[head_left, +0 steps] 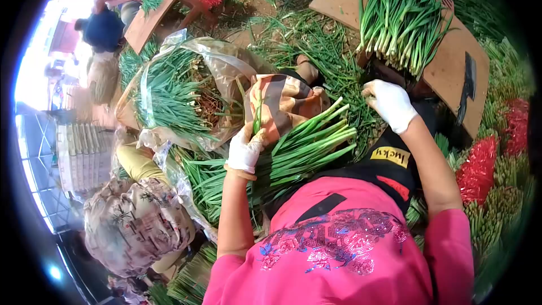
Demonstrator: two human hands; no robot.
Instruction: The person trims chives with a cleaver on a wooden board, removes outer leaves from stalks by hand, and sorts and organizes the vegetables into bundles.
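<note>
My left hand [246, 149], in a white glove, is closed around a thin green onion [258, 114] that stands upright from the fingers. Below and beside it, a large bunch of green onions [299, 149] lies across my lap, pale root ends toward the upper right. My right hand [390, 105], also gloved in white, is held out above my dark-clad leg, away from the bunch. Its fingers are loosely bent and slightly apart, with nothing visible in them. A brown patterned cloth [285, 99] lies just beyond my left hand.
Cleaned green onions [402, 22] are piled on a wooden board [451, 79]. An open plastic bag [217, 59] of greens stands ahead to the left. Loose leaves [316, 42] cover the ground. Red strands [477, 172] lie at right. A person in patterned clothing [135, 223] sits close on my left.
</note>
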